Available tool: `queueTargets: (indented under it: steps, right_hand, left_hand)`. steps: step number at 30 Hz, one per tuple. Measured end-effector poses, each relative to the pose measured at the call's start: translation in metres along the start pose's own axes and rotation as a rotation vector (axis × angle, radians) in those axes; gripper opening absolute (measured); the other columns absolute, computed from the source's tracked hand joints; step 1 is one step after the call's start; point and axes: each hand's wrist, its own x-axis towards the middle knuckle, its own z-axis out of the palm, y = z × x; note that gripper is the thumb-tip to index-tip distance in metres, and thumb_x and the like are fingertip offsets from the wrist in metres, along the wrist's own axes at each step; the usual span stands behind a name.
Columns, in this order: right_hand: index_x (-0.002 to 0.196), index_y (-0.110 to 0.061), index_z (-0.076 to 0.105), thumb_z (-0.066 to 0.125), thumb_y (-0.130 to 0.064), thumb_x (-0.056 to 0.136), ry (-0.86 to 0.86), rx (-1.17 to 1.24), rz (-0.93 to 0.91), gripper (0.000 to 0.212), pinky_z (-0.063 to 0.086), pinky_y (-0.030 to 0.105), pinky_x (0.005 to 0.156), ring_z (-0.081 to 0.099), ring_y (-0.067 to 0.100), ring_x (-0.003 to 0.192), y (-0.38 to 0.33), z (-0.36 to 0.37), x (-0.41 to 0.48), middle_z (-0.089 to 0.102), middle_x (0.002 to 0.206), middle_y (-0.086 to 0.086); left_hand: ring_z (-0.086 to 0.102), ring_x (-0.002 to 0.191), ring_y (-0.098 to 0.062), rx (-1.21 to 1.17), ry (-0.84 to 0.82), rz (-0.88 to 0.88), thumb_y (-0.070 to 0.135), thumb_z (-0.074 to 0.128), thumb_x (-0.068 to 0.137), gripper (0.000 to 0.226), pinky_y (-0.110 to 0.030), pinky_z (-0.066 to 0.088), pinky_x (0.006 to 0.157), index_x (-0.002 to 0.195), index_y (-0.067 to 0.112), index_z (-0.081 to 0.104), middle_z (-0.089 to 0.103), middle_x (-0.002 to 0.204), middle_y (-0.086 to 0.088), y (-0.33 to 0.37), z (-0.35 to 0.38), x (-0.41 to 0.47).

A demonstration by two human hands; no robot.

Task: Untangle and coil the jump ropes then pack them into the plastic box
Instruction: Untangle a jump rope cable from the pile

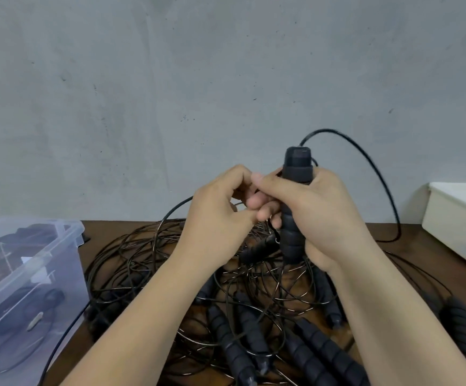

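Observation:
My right hand grips a black foam jump-rope handle upright above the table. Its thin black cord arcs from the handle's top to the right and down to the table. My left hand is beside it with curled fingers meeting my right thumb; whether it pinches a cord I cannot tell. Under both hands lies a tangled heap of black jump ropes with several foam handles at the front. The clear plastic box stands at the left and holds a coiled rope.
A white plastic tub sits at the right edge of the brown wooden table. Another black handle lies at the far right front. A grey concrete wall rises right behind the table.

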Motion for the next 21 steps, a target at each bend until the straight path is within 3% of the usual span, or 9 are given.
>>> queueTargets:
  steps: [3,6,9,11,15,18,21]
  right_hand:
    - [0.092,0.001,0.074,0.077,-0.019,0.098,-0.022,-0.242,-0.084,0.021,0.049,0.030,0.054,0.069,0.020,0.060,-0.004,-0.008,-0.001,0.078,0.077,0.012]
    - [0.087,-0.002,0.075,0.077,-0.019,0.097,0.016,-0.313,-0.105,0.020,0.050,0.032,0.055,0.069,0.019,0.058,-0.010,-0.014,-0.003,0.078,0.073,0.009]
    - [0.087,-0.003,0.072,0.079,-0.020,0.095,0.103,-0.270,-0.112,0.020,0.050,0.031,0.054,0.068,0.018,0.056,-0.017,-0.022,-0.003,0.078,0.072,0.010]
    - [0.089,-0.004,0.071,0.079,-0.020,0.096,0.131,-0.212,-0.116,0.019,0.050,0.031,0.055,0.068,0.018,0.057,-0.020,-0.028,-0.004,0.078,0.075,0.012]
    - [0.089,-0.005,0.070,0.078,-0.018,0.096,0.214,-0.056,-0.160,0.017,0.049,0.026,0.053,0.065,0.016,0.057,-0.027,-0.036,-0.005,0.077,0.074,0.012]
    - [0.087,-0.008,0.069,0.076,-0.017,0.098,0.313,0.089,-0.200,0.016,0.048,0.022,0.054,0.063,0.013,0.058,-0.033,-0.048,-0.004,0.075,0.073,0.007]
    - [0.095,-0.008,0.069,0.075,-0.021,0.099,0.331,0.201,-0.155,0.015,0.048,0.022,0.055,0.065,0.012,0.063,-0.030,-0.049,-0.001,0.075,0.077,0.005]
  left_hand:
    - [0.048,0.057,0.002,0.001,-0.104,-0.040,0.024,0.063,0.085,0.009,-0.013,0.034,0.057,0.081,0.027,0.056,0.058,0.073,0.016,-0.001,0.001,-0.001]
    - [0.053,0.071,-0.009,-0.118,-0.215,-0.056,0.015,0.068,0.095,0.011,-0.029,0.045,0.066,0.090,0.015,0.059,0.059,0.081,0.010,-0.005,0.003,0.001]
    - [0.040,0.051,-0.020,-0.291,-0.301,-0.157,0.019,0.074,0.099,0.019,-0.029,0.032,0.048,0.098,0.008,0.059,0.065,0.082,-0.003,-0.001,-0.002,0.001]
    - [0.035,0.046,-0.020,-0.239,-0.326,-0.132,0.025,0.074,0.099,0.018,-0.026,0.028,0.046,0.097,0.012,0.061,0.065,0.084,0.000,0.006,-0.007,0.001]
    - [0.037,0.048,-0.007,0.115,-0.344,-0.038,0.033,0.073,0.099,0.013,-0.019,0.029,0.052,0.090,0.025,0.068,0.055,0.061,0.018,0.005,-0.019,0.003]
    - [0.053,0.070,-0.001,0.343,-0.373,-0.015,0.037,0.073,0.097,0.012,-0.024,0.037,0.066,0.088,0.031,0.070,0.064,0.090,0.014,-0.003,-0.028,0.006]
    - [0.058,0.085,-0.001,0.368,-0.320,-0.066,0.044,0.067,0.099,0.015,-0.017,0.038,0.068,0.088,0.037,0.073,0.066,0.099,0.014,-0.007,-0.034,0.009]
